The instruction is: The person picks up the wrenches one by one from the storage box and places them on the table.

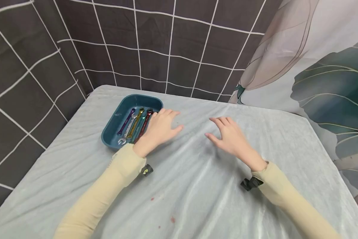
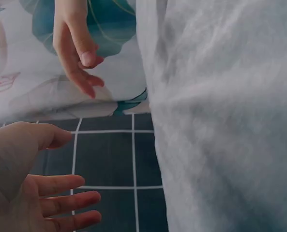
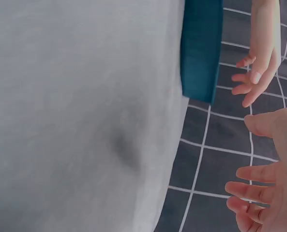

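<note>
My left hand (image 1: pixel 161 127) hovers over the right side of a blue tray (image 1: pixel 109 127), fingers loosely spread and holding nothing. Inside the tray lie several wrenches side by side: a purple wrench (image 1: pixel 126 122), a silver wrench (image 1: pixel 128 130), a gold wrench (image 1: pixel 135 123), a teal one and a red wrench (image 1: pixel 145 123), partly hidden by the hand. To the right, my right hand (image 1: pixel 231 137) is held above the cloth with relaxed fingers and nothing in them. Both hands also show in the left wrist view, the left hand (image 2: pixel 41 188) low and the right hand (image 2: pixel 75 46) above.
A pale grey cloth (image 1: pixel 196 192) with creases and a few small reddish spots covers the table. Behind and to the left hangs a dark curtain (image 1: pixel 155 59) with a white grid. A leaf-patterned curtain (image 1: pixel 331 99) hangs at the right edge.
</note>
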Motion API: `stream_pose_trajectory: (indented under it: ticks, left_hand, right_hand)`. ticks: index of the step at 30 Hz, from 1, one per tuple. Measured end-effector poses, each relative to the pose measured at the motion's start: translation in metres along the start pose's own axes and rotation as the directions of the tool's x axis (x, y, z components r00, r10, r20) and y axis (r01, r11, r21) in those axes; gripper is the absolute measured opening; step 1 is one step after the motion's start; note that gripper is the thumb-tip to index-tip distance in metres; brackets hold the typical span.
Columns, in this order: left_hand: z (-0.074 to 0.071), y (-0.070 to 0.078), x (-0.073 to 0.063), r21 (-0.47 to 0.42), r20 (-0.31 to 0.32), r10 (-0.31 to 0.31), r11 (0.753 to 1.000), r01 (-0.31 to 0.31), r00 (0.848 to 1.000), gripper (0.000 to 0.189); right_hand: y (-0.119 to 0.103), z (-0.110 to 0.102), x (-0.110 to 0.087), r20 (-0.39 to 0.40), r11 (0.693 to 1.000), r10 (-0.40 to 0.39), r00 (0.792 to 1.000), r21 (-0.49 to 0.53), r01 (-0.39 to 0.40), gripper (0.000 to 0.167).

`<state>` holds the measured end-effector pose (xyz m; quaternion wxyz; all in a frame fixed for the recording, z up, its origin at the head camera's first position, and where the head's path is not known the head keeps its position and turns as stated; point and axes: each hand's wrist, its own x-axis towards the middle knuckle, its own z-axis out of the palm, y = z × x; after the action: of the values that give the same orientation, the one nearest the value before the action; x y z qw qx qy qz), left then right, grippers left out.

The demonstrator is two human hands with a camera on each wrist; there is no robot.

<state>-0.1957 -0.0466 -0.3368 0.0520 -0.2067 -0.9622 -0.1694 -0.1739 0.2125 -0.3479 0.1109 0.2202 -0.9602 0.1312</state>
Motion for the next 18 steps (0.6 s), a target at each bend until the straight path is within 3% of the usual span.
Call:
stream_pose_trajectory:
  ticks: [8,18]
  left_hand:
    - [-0.022,-0.010,-0.006,-0.069,-0.039,-0.054,0.996,0.051,0.998,0.049]
    - [-0.027,-0.019,-0.013,-0.125,-0.088,-0.093,0.989,0.081,0.992,0.048]
  right_hand:
    - [-0.015,0.001,0.017,-0.026,0.999,-0.025,0.999,0.036,0.026,0.049]
    - [-0.031,0.002,0.034,-0.097,0.995,-0.021,0.995,0.091,0.029,0.037]
